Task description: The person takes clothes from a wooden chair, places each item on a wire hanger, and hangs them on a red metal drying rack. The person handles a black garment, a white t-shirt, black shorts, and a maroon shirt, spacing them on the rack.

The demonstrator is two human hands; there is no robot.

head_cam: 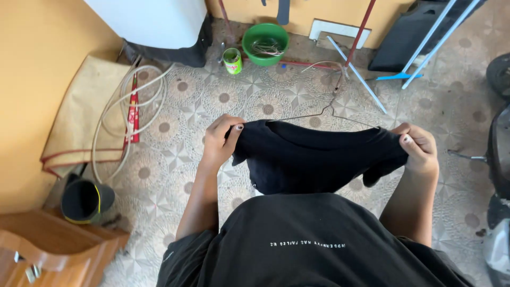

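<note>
The left hand [220,142] pinches one edge of a black garment [313,157], and the right hand [421,149] grips the opposite edge, stretching it taut at waist height over the patterned tile floor [255,101]. A thin wire hanger [332,109] sits at the cloth's top edge. If either pinch loosens, the garment would likely sag off the hanger and drop.

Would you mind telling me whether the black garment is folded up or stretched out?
Stretched out: the left hand and right hand each pinch one end of the black garment, holding it wide above the tiled floor.
</note>
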